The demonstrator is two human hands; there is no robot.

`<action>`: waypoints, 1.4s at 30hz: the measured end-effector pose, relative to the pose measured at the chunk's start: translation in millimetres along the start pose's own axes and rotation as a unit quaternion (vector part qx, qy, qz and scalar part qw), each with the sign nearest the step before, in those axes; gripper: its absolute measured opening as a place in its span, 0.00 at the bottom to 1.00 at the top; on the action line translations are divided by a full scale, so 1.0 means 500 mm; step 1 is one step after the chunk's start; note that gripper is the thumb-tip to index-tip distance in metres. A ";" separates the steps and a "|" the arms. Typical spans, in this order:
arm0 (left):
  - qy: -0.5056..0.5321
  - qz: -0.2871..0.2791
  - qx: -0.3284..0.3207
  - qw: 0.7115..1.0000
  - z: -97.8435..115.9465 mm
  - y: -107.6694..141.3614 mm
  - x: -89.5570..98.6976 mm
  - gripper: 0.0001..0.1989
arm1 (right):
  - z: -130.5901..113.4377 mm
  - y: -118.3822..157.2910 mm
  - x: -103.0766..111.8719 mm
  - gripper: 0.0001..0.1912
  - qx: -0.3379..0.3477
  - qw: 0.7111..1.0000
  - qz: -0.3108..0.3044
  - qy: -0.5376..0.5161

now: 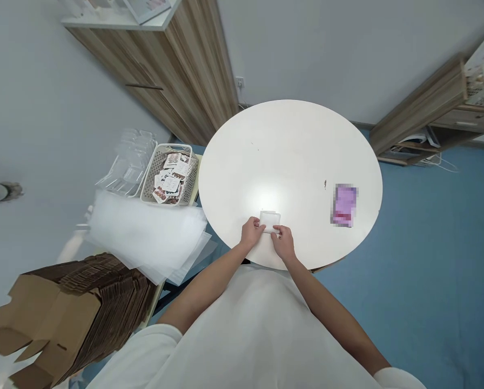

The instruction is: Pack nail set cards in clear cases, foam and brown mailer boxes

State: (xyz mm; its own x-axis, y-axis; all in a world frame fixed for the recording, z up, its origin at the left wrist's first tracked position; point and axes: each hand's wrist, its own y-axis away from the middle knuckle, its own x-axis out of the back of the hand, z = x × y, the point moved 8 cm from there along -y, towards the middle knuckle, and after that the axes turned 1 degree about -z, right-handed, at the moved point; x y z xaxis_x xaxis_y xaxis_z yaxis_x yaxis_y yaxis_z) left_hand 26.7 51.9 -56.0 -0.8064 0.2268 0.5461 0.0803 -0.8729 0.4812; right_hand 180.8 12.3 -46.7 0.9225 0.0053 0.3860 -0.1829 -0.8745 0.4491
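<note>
A small white rectangular piece with rounded corners lies near the front edge of the round white table. Whether it is a packet or a case, I cannot tell. My left hand pinches its left edge, fingers bent around the side. On the opposite side, my right hand grips the lower right corner between thumb and fingers. The underside of the piece is hidden.
A blurred purple item lies at the table's right. To the left are a white basket of printed cards, clear plastic trays, translucent sheets and stacked brown cardboard boxes. A wood-grain cabinet stands behind.
</note>
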 end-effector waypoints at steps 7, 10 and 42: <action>0.005 0.028 -0.052 0.998 -0.024 -0.047 0.099 0.13 | -0.089 -0.045 -0.088 0.17 0.035 0.997 -0.026 0.070; 0.008 0.049 -0.073 0.996 -0.042 -0.090 0.177 0.14 | -0.148 -0.079 -0.159 0.18 0.058 0.994 -0.047 0.085; 0.096 0.159 -0.050 0.981 -0.120 -0.320 0.446 0.18 | -0.334 -0.233 -0.419 0.32 0.113 0.985 -0.107 0.077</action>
State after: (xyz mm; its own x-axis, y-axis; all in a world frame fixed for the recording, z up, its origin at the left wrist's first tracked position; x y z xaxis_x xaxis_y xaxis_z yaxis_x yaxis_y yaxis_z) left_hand -201.1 216.5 -52.2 -0.8459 -0.1412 0.5144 0.2959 -0.9265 0.2323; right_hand -48.1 194.2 -45.2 0.8658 0.2597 0.4277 0.1062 -0.9306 0.3502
